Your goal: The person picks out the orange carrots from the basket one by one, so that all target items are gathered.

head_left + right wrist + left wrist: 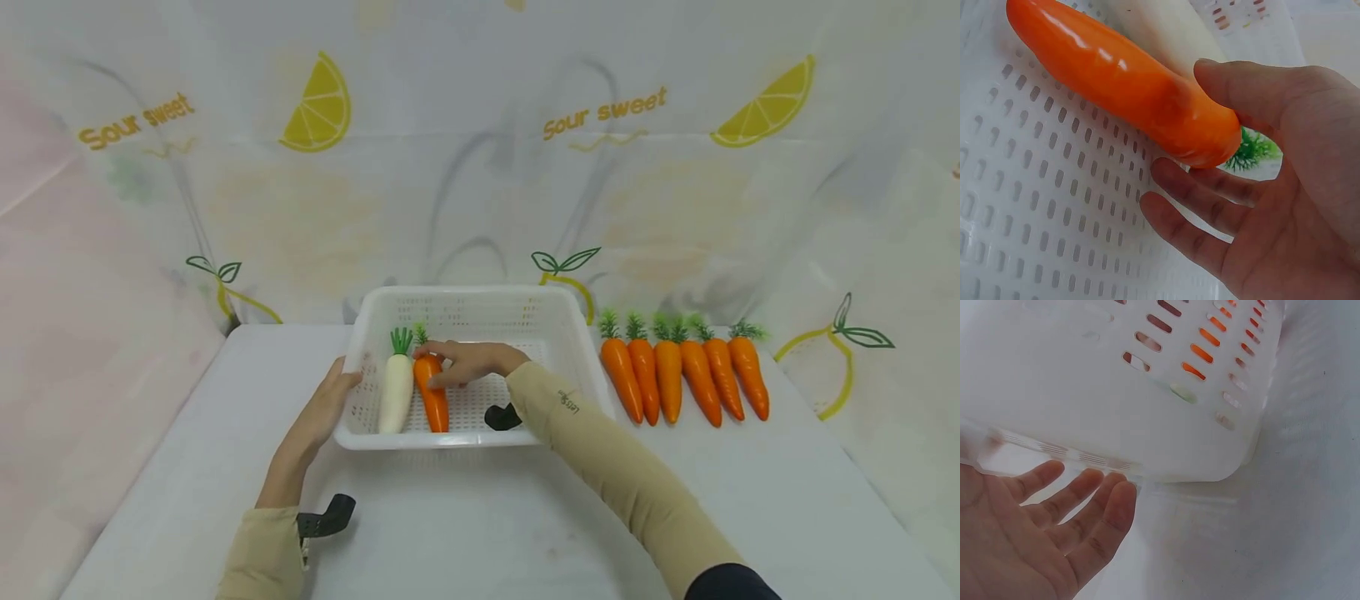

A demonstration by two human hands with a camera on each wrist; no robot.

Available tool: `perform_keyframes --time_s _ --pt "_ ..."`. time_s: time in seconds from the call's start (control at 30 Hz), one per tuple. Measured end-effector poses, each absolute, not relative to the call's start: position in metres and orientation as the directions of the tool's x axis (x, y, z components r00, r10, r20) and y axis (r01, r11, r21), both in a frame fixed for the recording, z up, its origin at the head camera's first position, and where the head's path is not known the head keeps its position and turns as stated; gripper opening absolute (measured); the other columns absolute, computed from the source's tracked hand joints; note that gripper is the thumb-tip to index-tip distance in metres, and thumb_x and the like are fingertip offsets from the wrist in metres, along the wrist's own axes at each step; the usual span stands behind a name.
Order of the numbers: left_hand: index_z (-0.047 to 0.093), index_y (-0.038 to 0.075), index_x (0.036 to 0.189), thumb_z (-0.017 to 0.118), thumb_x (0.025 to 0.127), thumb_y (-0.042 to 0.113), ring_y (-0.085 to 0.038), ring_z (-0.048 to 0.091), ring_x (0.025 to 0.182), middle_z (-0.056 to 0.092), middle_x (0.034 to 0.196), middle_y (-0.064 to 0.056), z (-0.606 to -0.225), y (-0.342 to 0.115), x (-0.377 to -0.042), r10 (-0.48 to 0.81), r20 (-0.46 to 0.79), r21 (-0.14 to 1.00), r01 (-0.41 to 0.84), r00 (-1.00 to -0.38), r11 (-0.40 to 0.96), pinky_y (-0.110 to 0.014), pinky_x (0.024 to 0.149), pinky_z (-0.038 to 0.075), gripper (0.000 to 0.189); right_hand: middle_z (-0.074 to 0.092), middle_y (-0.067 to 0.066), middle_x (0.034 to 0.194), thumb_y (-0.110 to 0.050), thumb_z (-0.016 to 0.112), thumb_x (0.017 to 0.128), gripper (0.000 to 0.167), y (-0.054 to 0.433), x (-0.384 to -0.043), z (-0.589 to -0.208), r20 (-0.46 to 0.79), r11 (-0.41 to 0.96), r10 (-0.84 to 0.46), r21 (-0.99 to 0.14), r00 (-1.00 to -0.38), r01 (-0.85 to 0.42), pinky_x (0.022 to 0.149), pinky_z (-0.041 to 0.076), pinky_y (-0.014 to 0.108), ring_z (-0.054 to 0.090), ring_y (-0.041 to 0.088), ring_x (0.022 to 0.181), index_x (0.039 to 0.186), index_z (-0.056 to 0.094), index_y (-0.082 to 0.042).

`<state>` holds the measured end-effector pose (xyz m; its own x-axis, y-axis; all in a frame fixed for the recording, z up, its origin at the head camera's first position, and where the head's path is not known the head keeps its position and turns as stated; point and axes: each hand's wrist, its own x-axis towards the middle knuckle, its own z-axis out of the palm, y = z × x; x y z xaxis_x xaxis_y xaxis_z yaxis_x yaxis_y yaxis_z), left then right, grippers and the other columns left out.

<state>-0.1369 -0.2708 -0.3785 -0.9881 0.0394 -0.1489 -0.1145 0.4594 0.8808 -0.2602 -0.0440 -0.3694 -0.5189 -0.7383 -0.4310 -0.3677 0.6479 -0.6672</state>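
A white perforated plastic basket (480, 440) sits on the table; a white radish (395, 396) with a green top lies inside it at the left. Beside the radish is an orange carrot (432, 396), which my right hand (472, 362) grips near its leafy end. In the right wrist view the thumb (1235, 84) lies against the carrot (1129, 81), some fingers curve under its thick end, and the index finger is mostly hidden. My left hand (324, 407) is at the basket's left rim, its fingers (1110, 519) loosely extended with tips right at the rim.
A row of several orange carrots (669, 379) with green tops lies on the table right of the basket. Black wrist-camera mounts (327, 517) stick out from the wrists. Behind the white table (450, 525) hangs a lemon-printed cloth (465, 183).
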Motion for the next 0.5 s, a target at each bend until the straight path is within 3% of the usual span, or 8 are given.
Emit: perform_keyframes --time_s 0.3,0.5 --pt "0.008 0.012 0.151 0.019 0.101 0.033 -0.046 0.037 0.132 0.026 0.151 -0.023 -0.3791 -0.2738 -0.1336 0.046 -0.127 0.879 -0.091 -0.991 0.469 -0.063 0.101 0.033 0.056 0.045 0.012 0.119 -0.026 0.063 0.09 0.052 -0.0454 -0.2593 -0.3686 -0.354 0.59 -0.742 -0.748 -0.57 -0.304 0.079 0.052 0.035 0.054 0.021 0.091 0.128 0.029 -0.015" --pt "0.008 0.013 0.151 0.021 0.101 0.034 -0.044 0.031 0.136 0.024 0.153 -0.021 -0.3808 -0.2688 -0.1341 0.046 -0.131 0.891 -0.097 -0.99 0.445 -0.065 0.104 0.027 0.057 0.038 0.012 0.123 -0.02 0.063 0.089 0.049 -0.0432 -0.2576 -0.3678 -0.336 0.581 -0.729 -0.765 -0.596 -0.28 0.077 0.055 0.033 0.053 0.023 0.1 0.127 0.033 -0.017"
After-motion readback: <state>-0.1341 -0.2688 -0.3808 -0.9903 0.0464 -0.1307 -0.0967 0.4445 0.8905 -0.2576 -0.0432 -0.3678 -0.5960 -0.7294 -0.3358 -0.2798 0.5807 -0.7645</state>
